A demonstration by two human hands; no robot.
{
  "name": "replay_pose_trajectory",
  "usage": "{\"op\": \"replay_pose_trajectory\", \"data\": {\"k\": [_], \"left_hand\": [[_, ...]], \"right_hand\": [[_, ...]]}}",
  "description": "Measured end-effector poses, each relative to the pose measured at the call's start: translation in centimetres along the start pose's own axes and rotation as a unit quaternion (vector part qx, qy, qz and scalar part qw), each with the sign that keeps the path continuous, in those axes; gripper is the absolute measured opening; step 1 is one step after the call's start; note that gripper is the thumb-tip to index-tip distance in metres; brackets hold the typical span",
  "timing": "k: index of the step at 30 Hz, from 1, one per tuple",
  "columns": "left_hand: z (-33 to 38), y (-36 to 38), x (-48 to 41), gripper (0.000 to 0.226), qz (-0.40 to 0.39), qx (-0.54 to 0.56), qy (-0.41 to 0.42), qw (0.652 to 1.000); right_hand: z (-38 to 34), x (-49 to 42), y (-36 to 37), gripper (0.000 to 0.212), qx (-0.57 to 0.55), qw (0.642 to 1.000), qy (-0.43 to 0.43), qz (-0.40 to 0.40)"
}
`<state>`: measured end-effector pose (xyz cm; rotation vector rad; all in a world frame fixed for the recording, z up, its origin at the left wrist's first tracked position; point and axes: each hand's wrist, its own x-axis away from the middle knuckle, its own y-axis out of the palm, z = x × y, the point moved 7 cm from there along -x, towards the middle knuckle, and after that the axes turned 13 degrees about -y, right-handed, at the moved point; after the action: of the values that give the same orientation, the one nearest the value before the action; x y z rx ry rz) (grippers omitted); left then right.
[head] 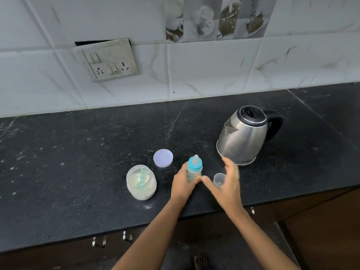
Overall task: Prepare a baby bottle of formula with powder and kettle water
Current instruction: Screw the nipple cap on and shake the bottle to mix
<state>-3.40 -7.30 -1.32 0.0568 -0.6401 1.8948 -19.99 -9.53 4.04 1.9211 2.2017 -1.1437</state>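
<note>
- Left hand (182,182) grips the bottle (194,166) upright near the counter's (78,152) front edge, likely steadying it.
- Right hand (230,184) spread, blurred, by the cap (219,178), probably reaching.

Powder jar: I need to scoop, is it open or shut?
Open. The clear plastic powder jar shows a green scoop inside; its round lilac lid lies apart on the black counter.
</note>
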Motion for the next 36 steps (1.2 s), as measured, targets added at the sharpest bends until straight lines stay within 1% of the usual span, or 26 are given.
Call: {"op": "replay_pose_trajectory", "data": {"k": [1,2,3,5,7,8,10,11,12,14,15,16,17,18,20,21,22,24,26,28,30,31,32,36], "left_hand": [[-0.1,0.1,-0.1,0.064,-0.003,0.001,0.002,1.0],[-0.2,0.1,-0.1,0.065,-0.006,0.004,0.006,1.0],[-0.3,0.2,-0.2,0.065,-0.006,0.004,0.009,1.0],[-0.3,0.2,-0.2,0.064,-0.006,0.003,0.015,1.0],[-0.3,0.3,-0.2,0.063,-0.004,0.003,0.018,1.0],[-0.4,0.3,-0.2,0.063,-0.002,0.005,0.02,1.0],[-0.3,0.3,-0.2,0.062,-0.002,0.009,0.02,1.0],[-0.3,0.2,-0.2,0.062,-0.002,0.011,0.017,1.0],[-0.2,0.2,-0.2,0.062,-0.004,0.012,0.014,1.0],[-0.2,0.2,-0.3,0.062,-0.008,0.012,0.011,1.0],[-0.2,0.2,-0.3,0.061,-0.009,0.011,0.01,1.0],[-0.2,0.2,-0.3,0.062,-0.009,0.01,0.008,1.0],[-0.2,0.2,-0.3,0.062,-0.008,0.008,0.007,1.0],[-0.2,0.2,-0.3,0.063,-0.006,0.007,0.008,1.0],[-0.1,0.2,-0.3,0.064,-0.003,0.005,0.009,1.0],[-0.1,0.2,-0.3,0.064,-0.004,0.007,0.009,1.0],[0.0,0.2,-0.3,0.064,-0.006,0.008,0.007,1.0],[-0.1,0.2,-0.4,0.062,-0.011,0.011,0.001,1.0],[-0.3,0.3,-0.5,0.06,-0.013,0.011,-0.006,1.0],[-0.3,0.3,-0.6,0.059,-0.012,0.012,-0.008,1.0],[-0.2,0.3,-0.7,0.057,-0.01,0.017,-0.006,1.0],[-0.3,0.3,-0.7,0.057,-0.01,0.021,-0.008,1.0],[-0.3,0.3,-0.8,0.057,-0.012,0.024,-0.011,1.0],[-0.6,0.4,-0.7,0.058,-0.008,0.025,-0.009,1.0]], "right_hand": [[0.9,1.3,-1.3,0.087,0.032,0.999,0.014,0.04],[1.9,2.5,-1.9,0.089,0.055,0.996,0.043,0.059],[3.1,3.3,-1.9,0.093,0.066,0.994,0.074,0.054],[5.1,4.0,-0.9,0.1,0.053,0.992,0.116,0.006],[5.9,3.8,0.1,0.096,0.024,0.991,0.127,-0.046],[6.0,3.5,0.4,0.087,0.019,0.99,0.124,-0.058],[5.9,2.6,0.3,0.062,0.018,0.993,0.101,-0.056],[5.4,2.1,0.1,0.053,0.011,0.995,0.083,-0.048],[4.8,1.4,-0.2,0.048,0.001,0.997,0.064,-0.039],[3.4,-0.3,-1.1,0.048,-0.004,0.999,0.021,-0.028],[2.4,-1.6,-1.5,0.051,0.01,0.999,-0.009,-0.04],[1.2,-3.1,-1.8,0.056,0.037,0.996,-0.043,-0.071],[-0.2,-4.6,-2.0,0.061,0.067,0.987,-0.079,-0.121],[-1.7,-6.0,-1.9,0.066,0.101,0.971,-0.115,-0.183],[-4.7,-8.2,-1.4,0.074,0.183,0.914,-0.189,-0.31],[-6.0,-9.0,-1.0,0.075,0.215,0.883,-0.217,-0.357],[-7.0,-9.7,-0.6,0.075,0.234,0.859,-0.233,-0.392],[-8.7,-10.5,0.7,0.065,0.244,0.826,-0.248,-0.443],[-9.7,-10.6,2.3,0.052,0.271,0.78,-0.283,-0.488],[-10.0,-10.2,4.0,0.048,0.308,0.726,-0.323,-0.523],[-9.5,-9.7,5.4,0.047,0.325,0.688,-0.351,-0.546],[-9.2,-9.4,6.0,0.047,0.323,0.68,-0.356,-0.554],[-8.9,-9.2,6.4,0.046,0.316,0.679,-0.355,-0.559],[-8.1,-9.5,6.6,0.048,0.268,0.702,-0.33,-0.571]]}}
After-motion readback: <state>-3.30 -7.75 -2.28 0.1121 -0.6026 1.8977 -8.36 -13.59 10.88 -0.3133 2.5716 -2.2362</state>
